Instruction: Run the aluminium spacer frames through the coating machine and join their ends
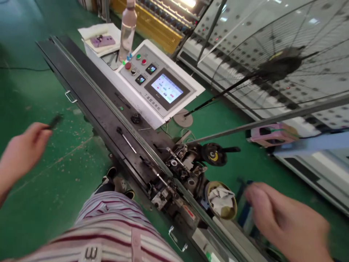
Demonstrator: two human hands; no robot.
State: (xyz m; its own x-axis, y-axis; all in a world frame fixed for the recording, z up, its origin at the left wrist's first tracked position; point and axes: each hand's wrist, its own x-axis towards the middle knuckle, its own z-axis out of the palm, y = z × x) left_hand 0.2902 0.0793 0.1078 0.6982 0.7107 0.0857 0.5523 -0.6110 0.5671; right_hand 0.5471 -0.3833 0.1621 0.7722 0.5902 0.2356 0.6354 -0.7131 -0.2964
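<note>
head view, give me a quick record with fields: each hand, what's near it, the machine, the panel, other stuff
left hand: left hand pinches a small dark thing, blurred, over the green floor
right hand: right hand blurred, fingers curled; whether it holds anything cannot be told
nearest right hand: round container with crumpled white paper
machine: long black rail with a metal head mechanism
panel: control panel, lit touchscreen, red and green buttons
other: clear bottle at the panel's far end

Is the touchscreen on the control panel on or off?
On. The touchscreen glows white with coloured blocks, and the two small displays beside it are lit too.
</note>
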